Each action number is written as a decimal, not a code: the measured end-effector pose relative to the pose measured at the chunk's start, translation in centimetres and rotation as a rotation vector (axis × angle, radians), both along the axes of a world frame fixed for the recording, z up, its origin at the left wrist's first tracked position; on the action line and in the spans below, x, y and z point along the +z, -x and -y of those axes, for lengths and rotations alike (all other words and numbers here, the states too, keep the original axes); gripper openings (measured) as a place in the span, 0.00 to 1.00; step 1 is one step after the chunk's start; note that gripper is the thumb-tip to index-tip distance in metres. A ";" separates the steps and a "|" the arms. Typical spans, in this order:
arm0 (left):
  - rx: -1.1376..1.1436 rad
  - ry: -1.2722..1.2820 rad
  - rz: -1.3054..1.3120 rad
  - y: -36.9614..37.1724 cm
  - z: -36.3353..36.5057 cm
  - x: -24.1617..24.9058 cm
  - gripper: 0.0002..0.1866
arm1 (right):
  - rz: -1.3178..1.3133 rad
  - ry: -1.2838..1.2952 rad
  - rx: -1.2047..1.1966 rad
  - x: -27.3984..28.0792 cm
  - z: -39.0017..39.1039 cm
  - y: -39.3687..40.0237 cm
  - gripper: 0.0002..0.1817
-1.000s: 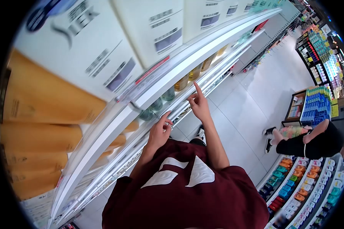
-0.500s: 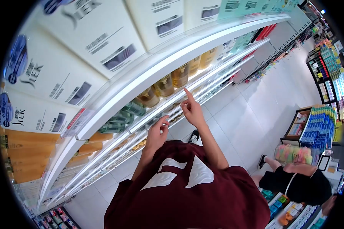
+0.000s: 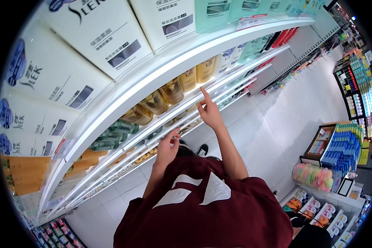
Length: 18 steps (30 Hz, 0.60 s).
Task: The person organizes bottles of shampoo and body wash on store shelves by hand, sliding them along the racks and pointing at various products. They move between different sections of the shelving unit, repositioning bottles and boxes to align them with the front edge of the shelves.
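Observation:
My right hand (image 3: 211, 113) reaches toward the shelf with its index finger stretched out and the other fingers curled, holding nothing. Its fingertip overlaps the front edge of the shelf, just below the yellow pump bottles (image 3: 205, 70). Amber bottles (image 3: 171, 91) stand to the left of these in the same row, then dark green bottles (image 3: 123, 126) lower down. My left hand (image 3: 167, 148) hangs bare in front of the lower shelves, fingers loosely bent and apart. Closer to the camera, large white SLEK boxes (image 3: 107, 45) fill the upper shelf beside mint-green boxes (image 3: 213, 14).
The curved white shelf edge (image 3: 153, 68) runs across above my hands. On the right, tiled floor (image 3: 260, 136) leads to a stand of blue packets (image 3: 339, 144) and a bundle of pastel puffs (image 3: 312, 175). A person in black (image 3: 314, 235) is at the lower right.
My view has shifted along the shelf, so the bottles sit farther left. My right index finger now points below the yellow bottles instead of the amber ones. The other person has moved lower in view.

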<state>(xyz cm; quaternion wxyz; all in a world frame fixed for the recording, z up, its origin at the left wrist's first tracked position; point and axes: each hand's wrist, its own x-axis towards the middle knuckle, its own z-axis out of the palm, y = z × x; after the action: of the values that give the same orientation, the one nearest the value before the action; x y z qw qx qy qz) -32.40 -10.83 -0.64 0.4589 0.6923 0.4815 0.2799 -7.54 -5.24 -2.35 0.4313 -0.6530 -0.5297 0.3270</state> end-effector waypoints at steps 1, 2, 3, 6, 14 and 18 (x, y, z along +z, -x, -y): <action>-0.015 -0.004 0.006 -0.1 -0.4 -0.4 0.23 | -0.020 -0.017 0.004 0.2 0.0 0.0 0.42; -0.032 -0.009 0.014 -0.1 -0.9 -0.6 0.22 | -0.038 -0.035 0.006 0.3 0.0 -0.1 0.42; -0.045 -0.006 0.017 -0.5 -1.5 -0.5 0.22 | -0.035 -0.032 -0.007 0.3 -0.1 -0.3 0.42; -0.057 0.011 0.044 -1.5 -3.5 -0.1 0.20 | -0.010 -0.052 -0.079 0.6 0.0 -1.0 0.42; -0.238 -0.064 0.042 -5.3 -8.5 0.6 0.29 | 0.039 -0.039 -0.261 1.3 -1.6 -5.1 0.42; -0.270 -0.055 0.032 -6.5 -9.3 1.3 0.37 | 0.029 -0.054 -0.300 1.9 -2.9 -7.3 0.43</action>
<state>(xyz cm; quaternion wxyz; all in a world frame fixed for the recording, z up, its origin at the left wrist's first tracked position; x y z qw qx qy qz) -25.87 -1.53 0.62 0.4810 0.7584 0.3687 0.2397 -0.26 -2.35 -0.49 0.4851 -0.7176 -0.4408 0.2352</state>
